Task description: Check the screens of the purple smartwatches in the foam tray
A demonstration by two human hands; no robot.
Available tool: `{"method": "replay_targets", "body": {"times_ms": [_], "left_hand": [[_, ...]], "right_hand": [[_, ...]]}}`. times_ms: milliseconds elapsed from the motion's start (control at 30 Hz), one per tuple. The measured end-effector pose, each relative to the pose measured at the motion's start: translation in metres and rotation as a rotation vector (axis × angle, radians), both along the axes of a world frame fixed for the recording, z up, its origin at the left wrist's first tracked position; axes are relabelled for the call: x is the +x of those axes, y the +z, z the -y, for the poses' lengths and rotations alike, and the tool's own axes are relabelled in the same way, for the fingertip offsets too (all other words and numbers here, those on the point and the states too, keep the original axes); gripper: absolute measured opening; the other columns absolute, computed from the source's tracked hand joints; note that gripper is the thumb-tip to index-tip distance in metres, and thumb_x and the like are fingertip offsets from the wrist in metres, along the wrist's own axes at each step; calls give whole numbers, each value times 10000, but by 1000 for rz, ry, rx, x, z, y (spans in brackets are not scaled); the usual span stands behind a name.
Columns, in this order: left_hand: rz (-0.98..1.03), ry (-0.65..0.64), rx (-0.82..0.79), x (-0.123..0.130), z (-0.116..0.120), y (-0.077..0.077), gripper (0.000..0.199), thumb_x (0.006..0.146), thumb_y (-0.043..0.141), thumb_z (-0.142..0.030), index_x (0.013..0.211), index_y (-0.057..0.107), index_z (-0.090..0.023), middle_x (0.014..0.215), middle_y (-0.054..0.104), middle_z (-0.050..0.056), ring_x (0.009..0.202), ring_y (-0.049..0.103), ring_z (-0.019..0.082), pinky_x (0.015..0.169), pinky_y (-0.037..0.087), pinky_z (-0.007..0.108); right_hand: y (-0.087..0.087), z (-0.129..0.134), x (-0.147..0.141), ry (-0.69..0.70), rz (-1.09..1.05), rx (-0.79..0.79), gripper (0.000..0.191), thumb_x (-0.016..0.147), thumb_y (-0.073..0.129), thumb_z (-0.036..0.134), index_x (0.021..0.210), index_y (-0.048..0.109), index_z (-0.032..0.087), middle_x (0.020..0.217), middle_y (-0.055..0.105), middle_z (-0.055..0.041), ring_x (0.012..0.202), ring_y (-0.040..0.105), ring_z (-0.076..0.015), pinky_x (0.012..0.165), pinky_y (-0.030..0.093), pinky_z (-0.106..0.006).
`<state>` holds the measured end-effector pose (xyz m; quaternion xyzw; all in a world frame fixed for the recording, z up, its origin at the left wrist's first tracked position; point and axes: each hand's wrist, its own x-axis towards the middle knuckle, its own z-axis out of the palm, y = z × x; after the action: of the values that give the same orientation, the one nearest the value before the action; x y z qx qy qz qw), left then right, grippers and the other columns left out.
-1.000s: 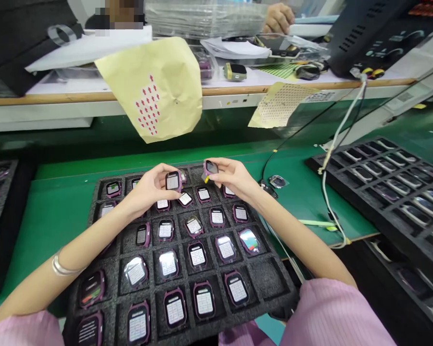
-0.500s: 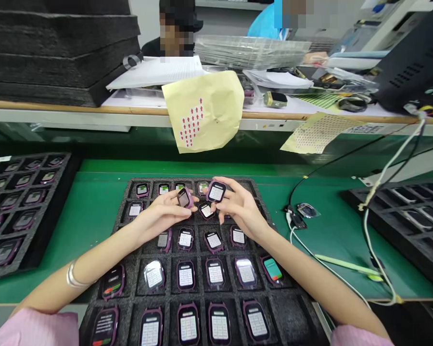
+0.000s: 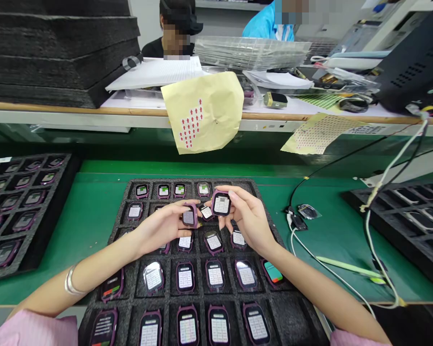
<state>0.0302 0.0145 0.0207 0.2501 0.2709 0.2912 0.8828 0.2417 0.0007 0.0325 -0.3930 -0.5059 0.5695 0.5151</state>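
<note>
My left hand (image 3: 166, 226) grips a purple smartwatch body (image 3: 189, 216) by its edges, its greyish screen tilted toward me. In my right hand (image 3: 247, 211) is another purple smartwatch (image 3: 222, 203), pinched between thumb and fingers, with a white table of text lit on its screen. Both watches are held side by side above a black foam tray (image 3: 200, 250). Further strapless watches lie in the tray's square compartments, such as a smartwatch (image 3: 185, 277) with a lit white screen. One watch (image 3: 206, 212) shows partly between my hands. My forearms cover some compartments.
A second foam tray of watches (image 3: 25, 202) lies at left, another tray (image 3: 414, 206) at right. Cables (image 3: 370, 240) and a green pen-like stick (image 3: 350, 266) lie on the green bench. Yellow sticker paper (image 3: 220, 115) hangs from the shelf. Two people are beyond it.
My right hand has lowered slightly with its watch. My left hand has turned its watch more upright and moved it slightly right and down.
</note>
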Motion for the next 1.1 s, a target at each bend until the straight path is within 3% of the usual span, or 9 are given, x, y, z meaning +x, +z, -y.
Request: {"method": "replay_targets", "body": {"times_ms": [133,267,433,500,667,767,867,1100], "left_hand": [[56,-39,-17,2,3,-1,358,843,519,-178,1186,591,-104,1090,669,135,986,644,271,942,433,401],[148,-28,28,2,3,4,351,835,479,-116,1153,613,-54,1208,628,165,1094,598,268,1030,371,396],[175,-11,16,1,3,1,371,839,488,-105,1196,591,-107,1216,626,146,920,638,170,804,473,264],[160,-16,-9,0,4,-1,380,848,494,-129,1220,570,-133,1190,636,138,876,643,166,741,477,260],[111,-26,7,1,6,2,384,821,552,-162,1205,567,-145,1110,664,119,1025,641,303,895,458,402],[-13,31,88,3,8,7,402,813,546,-113,1214,541,-142,1104,666,136,980,662,306,886,466,435],[-118,105,161,4,11,12,458,808,532,-87,1256,495,-175,1116,666,136,926,680,274,836,495,419],[-169,119,299,1,13,16,441,782,518,-72,1208,517,-187,1053,668,97,875,680,233,810,529,395]], "right_hand": [[4,6,1,25,-10,15,285,912,575,345,1142,611,181,826,698,-66,463,626,-132,321,436,-176],[7,10,1,27,-13,17,271,915,575,311,1157,615,195,809,697,-58,464,626,-132,329,448,-177],[9,11,2,0,-11,11,277,893,608,283,1156,616,196,747,673,-32,460,621,-132,324,440,-170],[9,10,2,-12,11,11,290,886,621,271,1163,606,188,727,669,-32,447,611,-128,322,431,-168],[11,13,2,20,33,14,453,802,716,202,1226,557,204,785,671,-35,531,628,-136,377,471,-179],[13,16,2,58,39,3,523,785,722,187,1268,525,219,873,676,-53,602,647,-153,417,495,-199],[13,16,2,70,34,10,446,820,676,208,1246,544,211,938,689,-79,590,645,-155,416,486,-215],[10,13,-2,-13,107,19,234,879,629,287,1092,615,193,801,711,-58,443,607,-128,348,400,-193]]}}
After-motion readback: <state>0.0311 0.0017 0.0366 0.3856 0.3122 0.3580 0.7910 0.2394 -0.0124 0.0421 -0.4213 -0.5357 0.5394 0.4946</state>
